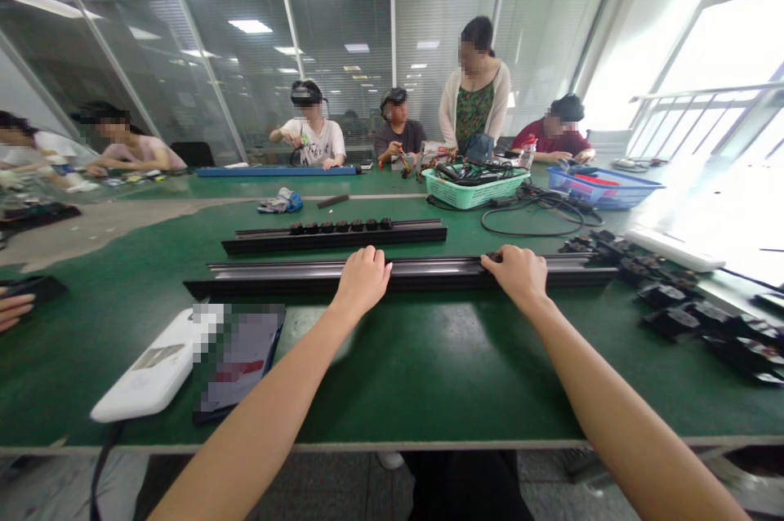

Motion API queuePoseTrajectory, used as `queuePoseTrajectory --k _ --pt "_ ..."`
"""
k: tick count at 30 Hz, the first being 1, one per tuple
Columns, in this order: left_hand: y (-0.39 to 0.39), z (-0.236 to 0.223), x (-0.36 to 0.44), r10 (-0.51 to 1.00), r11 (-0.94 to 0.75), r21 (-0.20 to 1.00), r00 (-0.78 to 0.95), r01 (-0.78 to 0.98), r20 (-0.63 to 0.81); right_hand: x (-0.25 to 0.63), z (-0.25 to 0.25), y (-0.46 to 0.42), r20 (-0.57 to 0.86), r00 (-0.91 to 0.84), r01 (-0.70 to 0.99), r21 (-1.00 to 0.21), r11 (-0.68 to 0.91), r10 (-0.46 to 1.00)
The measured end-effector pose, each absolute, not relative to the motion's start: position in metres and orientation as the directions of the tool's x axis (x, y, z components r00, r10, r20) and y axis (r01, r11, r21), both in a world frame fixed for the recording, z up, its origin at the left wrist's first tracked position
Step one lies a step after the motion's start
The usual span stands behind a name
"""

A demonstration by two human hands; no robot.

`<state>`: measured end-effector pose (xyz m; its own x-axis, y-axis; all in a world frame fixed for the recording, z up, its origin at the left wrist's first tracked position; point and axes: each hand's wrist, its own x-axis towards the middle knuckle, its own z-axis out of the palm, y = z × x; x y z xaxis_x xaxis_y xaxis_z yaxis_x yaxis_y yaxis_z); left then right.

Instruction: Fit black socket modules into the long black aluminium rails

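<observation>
A long black metal rail [441, 282] with a shiny inner channel lies crosswise on the green table in front of me. My left hand [363, 280] is closed over it near the middle, thumb at the near side and fingertips hidden behind. Farther right, my right hand [519, 272] is closed at the same rail, pinching a small black part [493, 257] at the channel; most of that part is covered by the fingers. Behind lies a shorter black rail [334, 241] with several round black pieces [343, 226] seated along it.
A white device [144, 374] with a cable and a dark phone [242, 366] lie at near left. Black parts [674, 317] cluster at right. Farther back are a green basket [471, 193] with cables, a blue basket [630, 190] and gloves [280, 201]. Several people sit or stand around the table.
</observation>
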<state>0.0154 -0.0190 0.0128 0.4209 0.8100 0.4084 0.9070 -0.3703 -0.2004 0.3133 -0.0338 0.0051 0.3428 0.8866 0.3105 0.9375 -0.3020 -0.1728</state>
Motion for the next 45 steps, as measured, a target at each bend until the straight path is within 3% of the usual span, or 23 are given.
queuePoseTrajectory --k 45 --pt "-0.0206 0.0142 0.0164 0.813 -0.367 -0.215 0.424 0.905 0.4 0.3186 0.006 -0.0323 0.266 0.431 0.9 -0.202 -0.387 0.862"
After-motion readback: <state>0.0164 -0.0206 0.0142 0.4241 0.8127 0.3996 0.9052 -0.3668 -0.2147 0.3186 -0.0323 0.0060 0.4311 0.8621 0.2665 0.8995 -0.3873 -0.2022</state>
